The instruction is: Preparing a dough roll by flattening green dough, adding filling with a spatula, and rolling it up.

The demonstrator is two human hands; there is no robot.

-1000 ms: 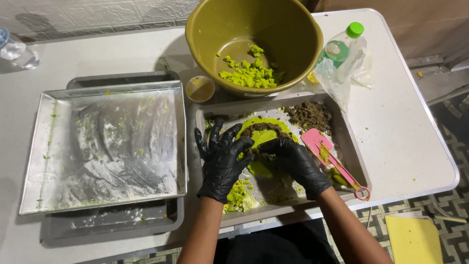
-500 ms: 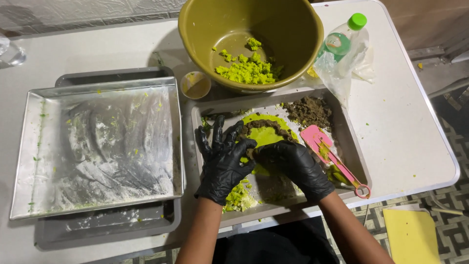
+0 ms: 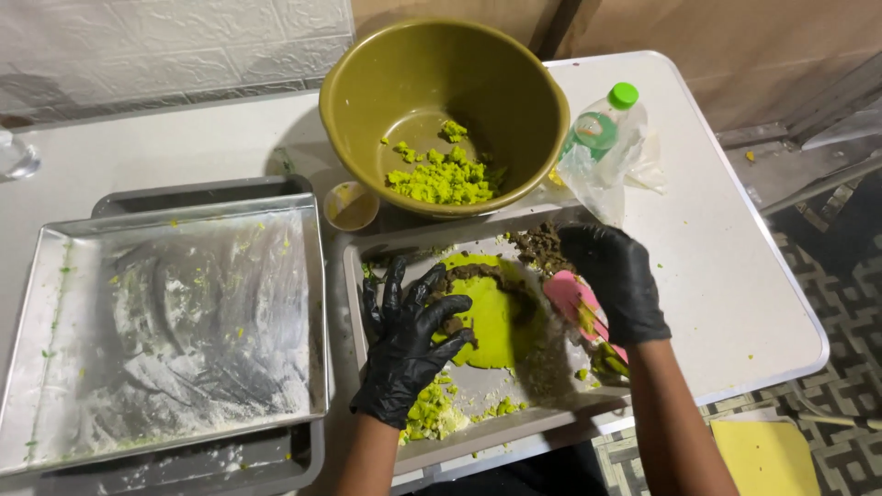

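Fingers of the left hand [image 3: 404,344], in a black glove, are spread open and pressed flat on the left edge of a flattened bright green dough disc [image 3: 487,317], grasping nothing. Dark brown filling [image 3: 469,273] rims the top of that disc and sticks near the fingertips. The right hand [image 3: 617,280], also gloved in black, hangs palm down with loosely curled fingers over the right side of the metal tray [image 3: 354,276]; its fingertips are at a mound of brown filling [image 3: 537,246] in the tray's far right corner, and whether they pinch any of it cannot be told. Just under this hand lies a pink spatula [image 3: 570,298], its blade smeared green, its handle running toward the tray's near right corner. Loose green crumbs [image 3: 432,413] sit by the tray's near edge, beside the left wrist.

Beyond the tray's far edge stands an olive-green bowl [image 3: 367,83] with green dough chunks [image 3: 446,179] in its bottom. A small cup [image 3: 352,206] sits at the bowl's left foot. A plastic bottle with a green cap [image 3: 606,124] lies in a clear bag near the table's far right corner. On the table's left half, a floured baking tray [image 3: 175,331] rests on a darker one [image 3: 197,195].
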